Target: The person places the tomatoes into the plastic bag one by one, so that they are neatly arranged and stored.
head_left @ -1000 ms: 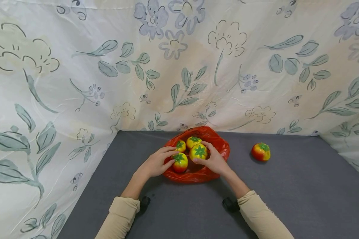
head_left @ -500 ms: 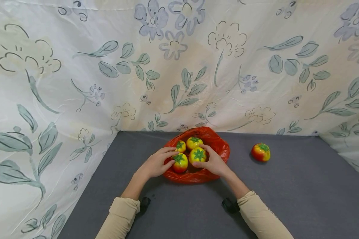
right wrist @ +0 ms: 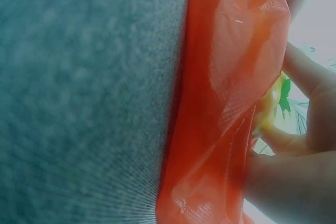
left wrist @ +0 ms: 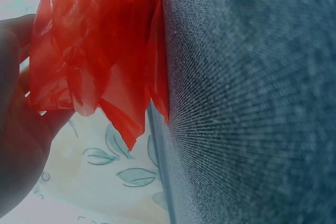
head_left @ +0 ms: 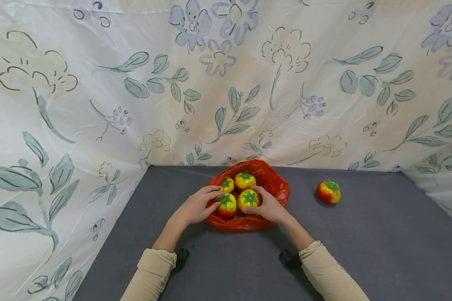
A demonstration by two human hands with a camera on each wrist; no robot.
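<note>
An opened red plastic bag [head_left: 245, 225] sits on the dark cloth with several red-and-yellow tomatoes inside, each topped by a green star-shaped calyx. My left hand [head_left: 197, 205] reaches over the bag's left rim, its fingers and thumb around the front-left tomato [head_left: 227, 207]. From the right, my right hand [head_left: 271, 205] holds the front-right tomato [head_left: 247, 198] between fingers and thumb. Behind these lie a back tomato [head_left: 245, 181] and a back-left tomato [head_left: 227, 184]. In the left wrist view the bag hides most of the fingertips; the right wrist view shows a tomato edge [right wrist: 270, 106] past the bag.
One more tomato [head_left: 328, 192] lies alone on the dark cloth [head_left: 380, 242], right of the bag. A floral curtain [head_left: 226, 83] hangs along the back and sides. Black wrist cameras sit under both forearms, such as the right one [head_left: 290, 258].
My right hand has lowered slightly toward me with its tomato, which now sits beside the front-left one. The left hand and the bag have barely moved.
</note>
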